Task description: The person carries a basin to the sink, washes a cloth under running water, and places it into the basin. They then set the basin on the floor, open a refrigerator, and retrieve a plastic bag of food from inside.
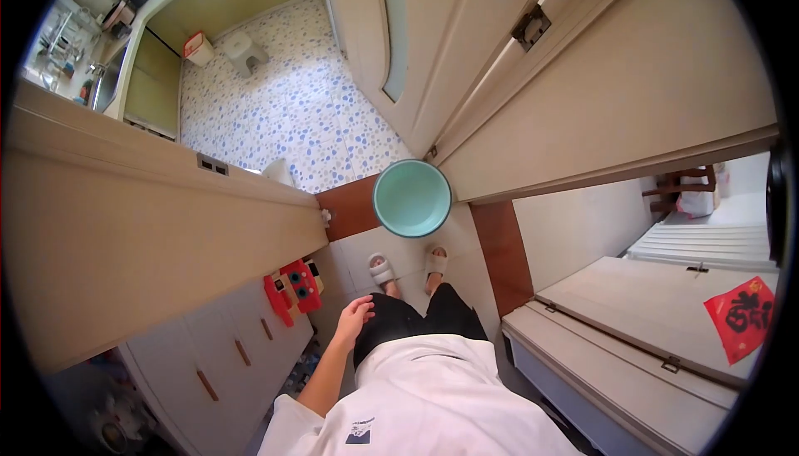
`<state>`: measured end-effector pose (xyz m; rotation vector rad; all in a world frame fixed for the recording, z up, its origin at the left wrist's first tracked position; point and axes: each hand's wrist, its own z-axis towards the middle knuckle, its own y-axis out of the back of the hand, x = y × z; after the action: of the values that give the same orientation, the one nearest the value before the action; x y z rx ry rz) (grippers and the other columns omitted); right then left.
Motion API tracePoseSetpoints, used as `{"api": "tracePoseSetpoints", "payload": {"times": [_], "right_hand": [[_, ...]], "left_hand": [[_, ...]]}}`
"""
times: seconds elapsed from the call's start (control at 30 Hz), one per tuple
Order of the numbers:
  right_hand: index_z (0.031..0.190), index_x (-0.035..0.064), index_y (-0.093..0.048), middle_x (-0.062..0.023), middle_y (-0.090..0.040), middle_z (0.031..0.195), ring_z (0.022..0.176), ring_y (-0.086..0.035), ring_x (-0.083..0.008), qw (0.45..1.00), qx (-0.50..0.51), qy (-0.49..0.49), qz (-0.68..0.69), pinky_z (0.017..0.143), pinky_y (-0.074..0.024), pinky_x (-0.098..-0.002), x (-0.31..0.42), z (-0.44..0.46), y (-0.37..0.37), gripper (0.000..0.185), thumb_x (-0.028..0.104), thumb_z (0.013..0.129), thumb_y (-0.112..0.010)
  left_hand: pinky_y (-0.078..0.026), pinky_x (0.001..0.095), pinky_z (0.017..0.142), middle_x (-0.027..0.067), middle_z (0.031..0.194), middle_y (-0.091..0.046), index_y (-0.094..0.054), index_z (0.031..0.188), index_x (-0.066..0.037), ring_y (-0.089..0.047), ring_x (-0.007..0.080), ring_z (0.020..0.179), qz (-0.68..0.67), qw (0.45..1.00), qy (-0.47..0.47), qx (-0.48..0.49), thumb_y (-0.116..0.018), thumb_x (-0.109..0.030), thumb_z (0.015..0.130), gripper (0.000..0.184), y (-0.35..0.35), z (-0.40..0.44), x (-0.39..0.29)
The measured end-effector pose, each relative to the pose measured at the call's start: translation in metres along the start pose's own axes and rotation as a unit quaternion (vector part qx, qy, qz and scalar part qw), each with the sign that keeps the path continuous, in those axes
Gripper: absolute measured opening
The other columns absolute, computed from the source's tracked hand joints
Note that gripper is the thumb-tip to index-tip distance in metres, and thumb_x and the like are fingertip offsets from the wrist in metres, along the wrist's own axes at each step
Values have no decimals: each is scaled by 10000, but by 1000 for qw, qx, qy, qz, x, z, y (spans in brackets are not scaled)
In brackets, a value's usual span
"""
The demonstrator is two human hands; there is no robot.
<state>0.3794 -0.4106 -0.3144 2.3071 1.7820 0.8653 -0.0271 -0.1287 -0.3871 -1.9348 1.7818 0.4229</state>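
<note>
My left hand (356, 318) hangs beside my left thigh, over the black shorts (399, 323). Its fingers are loosely curled and a little apart, and nothing shows in them. No part of my right hand appears. A round turquoise basin (412, 198) rests on the floor just ahead of my feet, near the doorway threshold (349, 209). It looks empty inside, and neither hand touches it. Light slippers (380, 270) are on my feet.
An open door (449, 48) stands at the right of the kitchen doorway. Beyond are a stool (243, 52), a small bin (198, 48) and a sink (108, 81). White cabinets (216, 356) with a red toy-like object (301, 286) stand lower left.
</note>
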Motion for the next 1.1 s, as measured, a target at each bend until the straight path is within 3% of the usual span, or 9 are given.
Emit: {"api": "tracePoseSetpoints", "payload": {"times": [0.2, 0.37, 0.47, 0.63, 0.83, 0.9, 1.0, 1.03, 1.1], "right_hand": [[1134, 30, -618, -119, -687, 948, 682, -653, -156, 996, -27, 67, -47, 590, -536, -290, -21, 7, 12, 228, 134, 934, -582], [1246, 68, -558, -121, -652, 1026, 730, -673, -199, 997, 52, 15, 49, 593, -538, -301, 72, 121, -2, 294, 206, 986, -552], [1341, 68, -476, -120, -625, 1098, 833, -666, -202, 994, 91, 5, 59, 647, -536, -297, 116, 223, -56, 403, 210, 973, -559], [1454, 76, -372, -94, -583, 1182, 1016, -601, -175, 983, 178, 48, 10, 738, -523, -324, 191, 368, -198, 609, 230, 927, -635], [1520, 90, -264, -182, -331, 1542, 1273, -475, -304, 996, 41, 82, -14, 964, -439, -436, 250, 509, -348, 853, 245, 835, -747], [1507, 79, -278, -177, -397, 1487, 1246, -496, -310, 995, 13, 100, -18, 959, -444, -471, 234, 566, -378, 830, 187, 827, -741], [1505, 24, -253, -199, -386, 1482, 1324, -433, -337, 994, 79, 12, 81, 1039, -401, -484, 276, 539, -384, 845, 117, 810, -724], [1411, -17, -386, -191, -527, 1330, 1172, -553, -330, 987, 98, 25, 121, 940, -469, -478, 261, 561, -386, 690, 57, 801, -700], [1330, -45, -454, -181, -580, 1238, 1084, -597, -319, 982, 128, 9, 141, 902, -491, -443, 242, 582, -387, 589, 35, 795, -689]], "left_hand": [[-471, 250, 791, 57, 1163, -653, -587, 1309, -104, -636, 128, 903, 33, 999, 26, -29, -540, -209, 976, 352, -2, 23, 11], [-486, 306, 882, 114, 1204, -624, -483, 1418, -109, -622, 187, 1002, 54, 995, -60, -57, -597, -159, 947, 488, 0, 70, 33], [-470, 319, 909, 138, 1342, -524, -306, 1524, -119, -585, 153, 1056, 175, 976, -75, -102, -582, -160, 948, 640, -19, 108, 21], [-419, 354, 1003, 180, 1395, -483, -195, 1561, -143, -523, 230, 1211, 64, 993, 19, -100, -595, -171, 931, 747, -46, 210, 1], [-387, 371, 1043, 228, 1401, -474, -127, 1562, -87, -497, 278, 1250, 105, 982, 39, -155, -641, -243, 876, 871, -48, 372, 12], [-415, 386, 999, 206, 1378, -484, -109, 1568, -126, -502, 260, 1220, 121, 975, 50, -178, -652, -290, 856, 910, -40, 426, 33], [-467, 419, 909, 160, 1341, -491, -145, 1556, -253, -519, 247, 1152, 56, 982, 102, -151, -671, -307, 829, 899, -37, 475, 24], [-478, 413, 879, 151, 1316, -508, -171, 1541, -264, -538, 240, 1119, 39, 981, 109, -153, -676, -296, 832, 871, -39, 478, 16], [-501, 403, 820, 133, 1265, -540, -223, 1512, -285, -575, 227, 1052, 4, 981, 123, -153, -687, -273, 839, 818, -42, 491, 10]]}}
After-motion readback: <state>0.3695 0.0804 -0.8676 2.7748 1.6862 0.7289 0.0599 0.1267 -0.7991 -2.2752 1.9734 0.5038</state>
